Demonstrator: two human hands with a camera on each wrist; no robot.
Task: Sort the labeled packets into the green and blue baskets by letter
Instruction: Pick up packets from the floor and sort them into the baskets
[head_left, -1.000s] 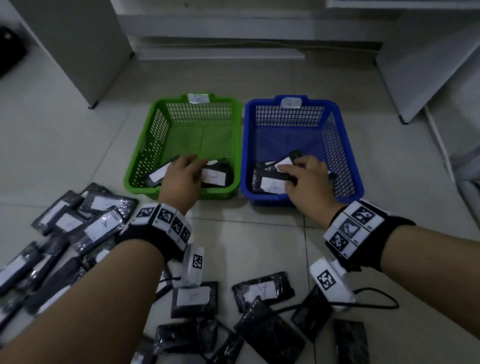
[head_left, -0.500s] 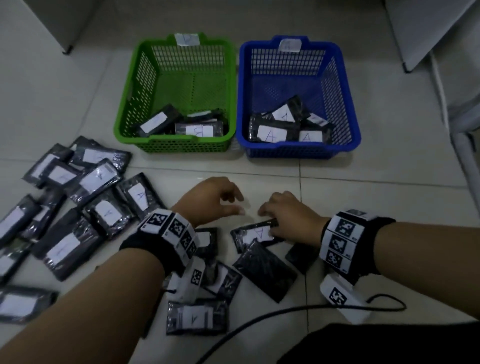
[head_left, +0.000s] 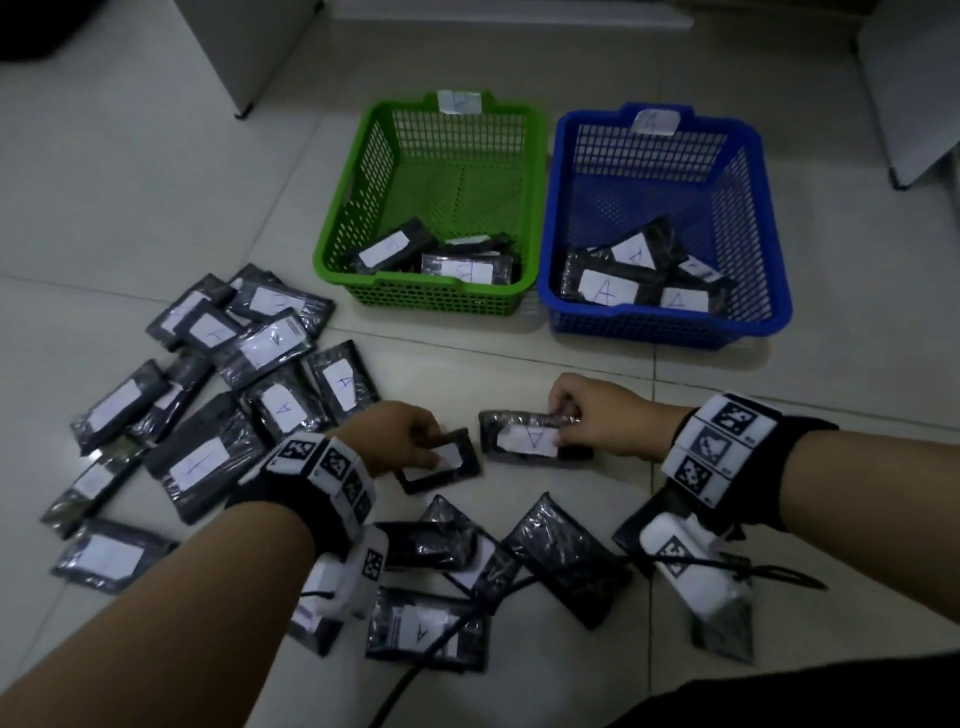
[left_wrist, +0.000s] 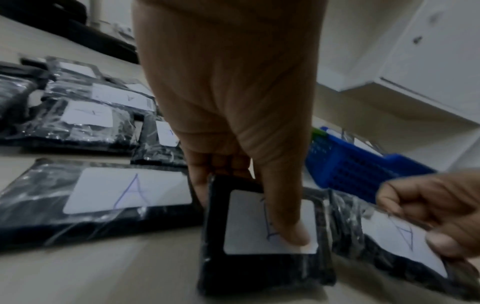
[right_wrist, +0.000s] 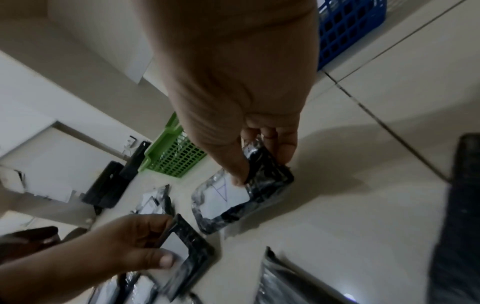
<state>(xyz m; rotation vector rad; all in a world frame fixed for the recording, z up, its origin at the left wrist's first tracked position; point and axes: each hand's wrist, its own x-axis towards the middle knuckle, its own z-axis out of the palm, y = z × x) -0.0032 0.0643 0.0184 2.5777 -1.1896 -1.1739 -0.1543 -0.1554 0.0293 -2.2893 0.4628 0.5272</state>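
My left hand (head_left: 410, 441) pinches a black packet (head_left: 441, 462) with a white label, thumb on the label (left_wrist: 270, 222); its letter is partly covered. My right hand (head_left: 597, 415) pinches the far edge of a packet marked A (head_left: 530, 441), seen again in the right wrist view (right_wrist: 233, 195). Both packets sit low over the tiled floor in front of the baskets. The green basket (head_left: 363, 171) holds a few packets, one marked B. Beside it on the right, the blue basket (head_left: 769, 208) holds packets marked A.
Several labeled packets (head_left: 208, 415) lie scattered on the floor at the left, and more lie near my wrists (head_left: 561, 551). A black cable (head_left: 447, 639) runs across the near packets. White cabinet corners (head_left: 249, 52) stand behind the baskets.
Both hands came back from the baskets to the floor pile. Each has now taken hold of a packet; half a second ago the left hand held nothing.
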